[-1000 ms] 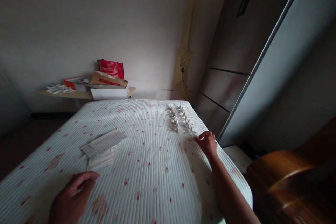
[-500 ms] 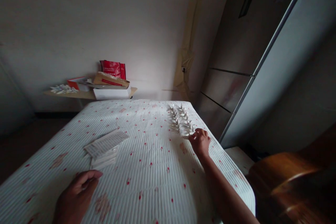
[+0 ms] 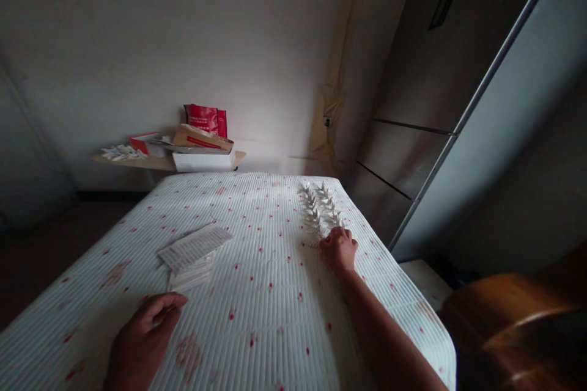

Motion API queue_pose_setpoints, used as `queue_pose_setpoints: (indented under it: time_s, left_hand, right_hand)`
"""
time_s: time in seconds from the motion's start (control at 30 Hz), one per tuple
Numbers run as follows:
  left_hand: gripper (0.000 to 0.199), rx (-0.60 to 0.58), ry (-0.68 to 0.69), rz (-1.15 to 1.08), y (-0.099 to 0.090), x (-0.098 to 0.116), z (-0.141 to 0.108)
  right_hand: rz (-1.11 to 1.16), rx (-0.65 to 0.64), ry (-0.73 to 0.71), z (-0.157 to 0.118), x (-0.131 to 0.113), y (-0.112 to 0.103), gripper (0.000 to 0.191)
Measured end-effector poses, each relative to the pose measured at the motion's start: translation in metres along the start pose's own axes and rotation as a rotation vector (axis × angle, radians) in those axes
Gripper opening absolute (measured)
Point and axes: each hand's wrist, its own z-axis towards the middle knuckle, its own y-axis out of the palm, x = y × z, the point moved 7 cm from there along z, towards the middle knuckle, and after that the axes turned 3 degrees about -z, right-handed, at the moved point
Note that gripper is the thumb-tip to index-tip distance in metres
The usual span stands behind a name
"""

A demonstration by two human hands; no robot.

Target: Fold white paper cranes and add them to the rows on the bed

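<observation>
Two rows of small white folded paper cranes (image 3: pixel 316 208) stand along the right side of the covered table (image 3: pixel 257 342). My right hand (image 3: pixel 339 248) is at the near end of these rows, fingers curled down on the closest paper crane, which the hand partly covers. My left hand (image 3: pixel 144 339) rests low on the left, thumb and forefinger drawn together, with nothing visible between them. Just beyond it lies a loose stack of printed paper slips (image 3: pixel 195 250), the top ones fanned at an angle.
Behind the table, a side shelf (image 3: pixel 160 163) bears a white box (image 3: pixel 204 162), a red bag (image 3: pixel 206 120) and a pile of white pieces (image 3: pixel 123 153). A tall refrigerator (image 3: pixel 413 91) stands at the right. Brown wooden furniture (image 3: pixel 513 305) is at the lower right.
My right hand has shifted slightly left and nearer over the closest crane. The view has turned a little left; my left hand keeps its curled pose near the slips.
</observation>
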Motion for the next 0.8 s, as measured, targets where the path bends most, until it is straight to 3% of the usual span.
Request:
queue_pose_setpoints:
  time_s: [0.17,0.27,0.37,0.47,0.53,0.6,0.7,0.8]
  left_hand:
    - [0.037,0.015,0.021,-0.004,0.000,-0.002,0.000]
    - [0.035,0.027,0.056,-0.013,0.001,0.000,0.001]
    - [0.032,0.039,0.093,-0.015,0.001,0.003,0.002]
    - [0.027,0.049,0.103,-0.014,-0.001,0.006,0.002]
    - [0.025,0.046,0.093,-0.008,-0.002,0.007,0.001]
    - [0.025,0.046,0.085,0.002,-0.003,0.007,0.000]
    - [0.024,0.060,0.089,0.010,-0.004,0.008,-0.001]
    - [0.024,0.064,0.094,0.017,-0.004,0.008,0.000]
  right_hand:
    - [0.070,0.025,0.003,-0.006,0.011,-0.012,0.016]
    - [0.184,0.106,0.000,0.000,0.040,-0.027,0.017]
    - [0.190,0.231,0.141,0.017,0.081,-0.039,0.019]
    - [0.196,0.145,0.177,0.039,0.095,-0.030,0.023]
    - [0.189,0.121,0.193,0.050,0.092,-0.026,0.025]
    - [0.117,0.014,0.244,0.056,0.085,-0.017,0.026]
    - [0.032,-0.108,0.253,0.058,0.073,-0.007,0.026]
    - [0.005,-0.148,0.256,0.053,0.070,-0.002,0.024]
